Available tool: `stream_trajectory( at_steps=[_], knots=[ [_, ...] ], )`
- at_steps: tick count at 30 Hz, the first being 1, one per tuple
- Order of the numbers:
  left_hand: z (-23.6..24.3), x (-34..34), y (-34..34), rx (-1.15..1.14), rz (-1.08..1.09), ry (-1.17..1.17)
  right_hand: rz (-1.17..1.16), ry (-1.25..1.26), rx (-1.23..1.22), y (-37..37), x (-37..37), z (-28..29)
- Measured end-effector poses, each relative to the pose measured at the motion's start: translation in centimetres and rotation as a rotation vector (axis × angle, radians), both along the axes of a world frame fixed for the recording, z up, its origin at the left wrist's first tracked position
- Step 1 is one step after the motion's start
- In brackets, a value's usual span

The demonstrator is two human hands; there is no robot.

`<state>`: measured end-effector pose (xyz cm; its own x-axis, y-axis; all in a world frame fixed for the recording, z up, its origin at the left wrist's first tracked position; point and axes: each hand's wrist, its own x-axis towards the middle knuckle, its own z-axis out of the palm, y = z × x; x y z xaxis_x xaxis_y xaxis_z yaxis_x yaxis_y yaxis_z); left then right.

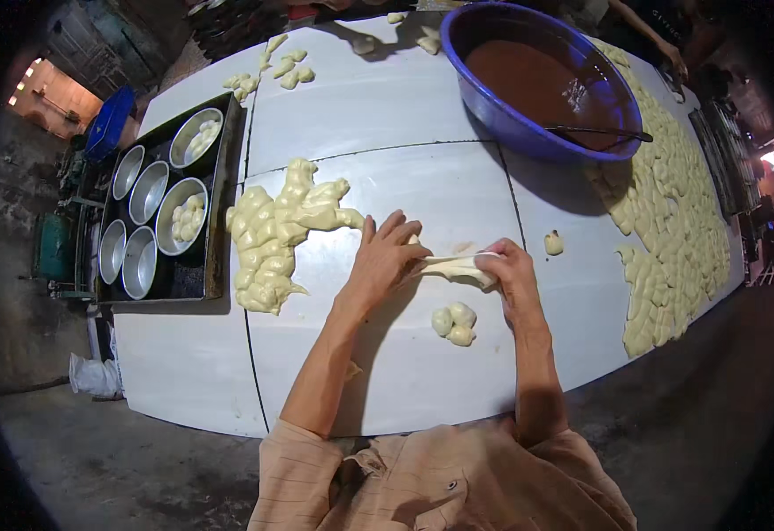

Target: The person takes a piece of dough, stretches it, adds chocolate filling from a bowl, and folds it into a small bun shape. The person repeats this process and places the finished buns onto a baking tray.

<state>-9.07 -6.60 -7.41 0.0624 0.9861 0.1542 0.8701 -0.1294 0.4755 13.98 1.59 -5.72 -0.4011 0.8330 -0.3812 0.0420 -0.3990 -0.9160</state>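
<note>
My left hand and my right hand pinch opposite ends of a pale, stretched strip of dough held just over the white tabletop. Left of them lies a lumpy mass of yellowish dough pieces, its top arm reaching toward my left fingers. A cluster of three small dough balls rests just below the strip, between my forearms. A single small piece with a dark spot sits to the right of my right hand.
A black tray holds several round metal pans, some with dough balls. A blue tub of brown liquid, a dark utensil across it, stands at the back right. Dough pieces cover the table's right side. Another person's arm shows at top right.
</note>
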Motion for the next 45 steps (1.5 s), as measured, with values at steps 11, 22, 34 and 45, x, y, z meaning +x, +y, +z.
stream_trajectory(
  at_steps=[11,22,34,45],
  knots=[
    [-1.7,0.7,-1.1,-0.007,0.093,0.039,-0.072,0.144,0.191,-0.3,4.2,0.4],
    [1.9,5.1,0.3,-0.062,-0.035,-0.153,0.159,-0.023,0.092,-1.3,0.5,3.9],
    [1.2,2.8,-1.3,-0.005,0.079,0.018,0.441,-0.583,1.029,-0.9,-2.6,0.3],
    [1.4,4.2,-2.2,0.117,0.223,-0.012,0.698,-0.028,0.127,2.2,10.5,8.9]
  ],
)
